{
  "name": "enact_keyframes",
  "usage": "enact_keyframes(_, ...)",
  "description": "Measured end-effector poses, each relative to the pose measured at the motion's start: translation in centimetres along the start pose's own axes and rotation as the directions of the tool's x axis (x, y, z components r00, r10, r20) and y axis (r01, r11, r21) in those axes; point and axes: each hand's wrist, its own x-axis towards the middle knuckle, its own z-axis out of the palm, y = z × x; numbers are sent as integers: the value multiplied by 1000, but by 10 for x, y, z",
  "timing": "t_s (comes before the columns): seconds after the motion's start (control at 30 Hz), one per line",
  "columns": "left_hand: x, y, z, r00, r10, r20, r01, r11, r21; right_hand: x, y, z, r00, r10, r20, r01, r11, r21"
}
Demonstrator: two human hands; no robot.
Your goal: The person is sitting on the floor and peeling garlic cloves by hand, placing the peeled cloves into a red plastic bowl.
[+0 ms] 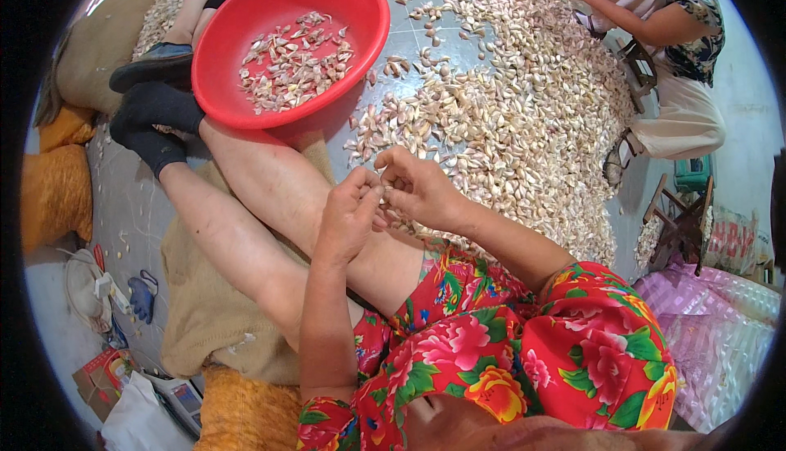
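Note:
My left hand (347, 215) and my right hand (423, 195) meet above my bare legs, fingertips pinched together. Between them is a small pale garlic clove (384, 194), mostly hidden by the fingers. Just beyond my hands, a wide heap of loose garlic cloves (499, 144) spreads over the floor. A large red plastic basin (214, 46) stands past my shins at the far left. Inside it lies a smaller pile of garlic cloves and papery bits (295, 62).
Brown sacking (196, 295) lies under my legs, with orange sacks (57, 193) at left. Another person (655, 21) sits by the heap at far right, near a wooden stool (684, 222). Further legs (192, 17) stretch behind the basin. Pink plastic sheeting (708, 328) lies at right.

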Motion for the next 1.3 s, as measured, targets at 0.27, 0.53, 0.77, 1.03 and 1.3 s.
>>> enact_keyframes(0.27,13,-15,1,999,-34,-18,35,999,36,54,67,-85,974,134,-185,-190,925,-328)
enact_keyframes(0.53,22,-13,-7,999,-39,-17,37,996,-80,237,136,-220,855,-293,-428,-158,639,-753)
enact_keyframes(0.77,23,-14,-14,992,-121,38,125,984,-128,314,159,-221,953,-106,-284,-234,337,-912)
enact_keyframes(1.03,28,-8,-12,994,-92,57,99,984,-145,297,160,-232,952,-58,-300,-254,394,-883)
enact_keyframes(1.3,33,-13,-10,997,-69,45,76,982,-174,222,145,-228,931,-65,-359,-268,546,-794)
